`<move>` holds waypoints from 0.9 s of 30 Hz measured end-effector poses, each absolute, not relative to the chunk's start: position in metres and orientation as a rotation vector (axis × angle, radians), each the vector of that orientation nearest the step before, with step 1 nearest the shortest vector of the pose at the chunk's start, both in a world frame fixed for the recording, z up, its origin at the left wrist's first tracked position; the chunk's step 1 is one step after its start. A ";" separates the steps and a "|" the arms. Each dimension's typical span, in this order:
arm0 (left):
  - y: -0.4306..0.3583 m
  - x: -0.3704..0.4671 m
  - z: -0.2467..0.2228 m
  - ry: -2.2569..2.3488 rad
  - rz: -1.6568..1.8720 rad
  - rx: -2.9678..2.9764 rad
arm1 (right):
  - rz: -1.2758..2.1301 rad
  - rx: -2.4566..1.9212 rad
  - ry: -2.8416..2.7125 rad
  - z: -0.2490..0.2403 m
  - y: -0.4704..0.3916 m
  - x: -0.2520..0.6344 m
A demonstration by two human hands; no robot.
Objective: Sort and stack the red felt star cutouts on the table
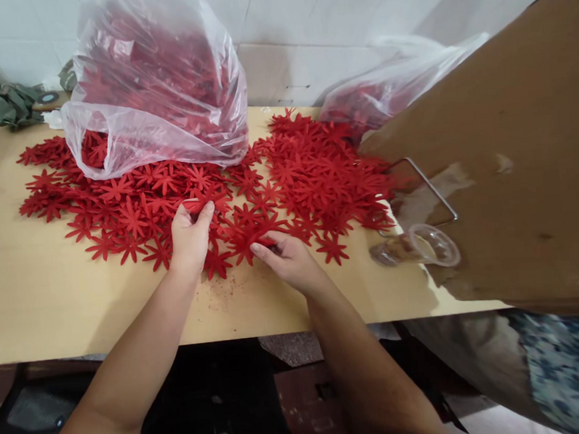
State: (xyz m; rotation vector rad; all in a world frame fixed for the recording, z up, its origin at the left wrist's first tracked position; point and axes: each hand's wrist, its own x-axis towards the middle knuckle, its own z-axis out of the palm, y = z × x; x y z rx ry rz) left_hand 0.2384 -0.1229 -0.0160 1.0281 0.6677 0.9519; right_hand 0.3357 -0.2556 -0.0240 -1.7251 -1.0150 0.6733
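Note:
My left hand (191,237) pinches a red flower-shaped cutout (199,203) between thumb and fingers, above the front of a wide heap. Lower and to the right, my right hand (287,257) is closed on another red flower-shaped cutout (266,239), partly covered by the fingers. Around both hands lie many loose flower cutouts (132,216) with narrow petals, spread over the tabletop (141,309). A denser pile of the same cutouts (316,168) rises to the right of my hands. Small red crumbs lie on the table between my forearms.
A large clear plastic bag (159,87) of red cutouts stands behind the heap; a second bag (375,96) lies back right. A brown board (524,145) leans in from the right, near a metal wire frame (432,192) and a tipped clear plastic cup (422,246). Green cloth (13,105) lies far left.

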 end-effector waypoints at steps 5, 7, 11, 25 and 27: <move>-0.123 0.239 -0.016 0.667 0.939 1.023 | 0.661 -1.741 -1.080 -0.022 -0.255 0.338; -0.123 0.239 -0.016 0.660 0.936 1.017 | 0.643 -1.741 -1.073 -0.023 -0.253 0.339; -0.124 0.239 -0.016 0.647 0.940 1.010 | 0.651 -1.690 -0.951 -0.028 -0.250 0.338; -0.123 0.240 -0.017 0.630 0.960 1.007 | 0.719 -1.675 -0.892 -0.031 -0.226 0.330; -0.123 0.240 -0.017 0.629 0.959 1.008 | 0.714 -1.611 -0.879 -0.031 -0.226 0.332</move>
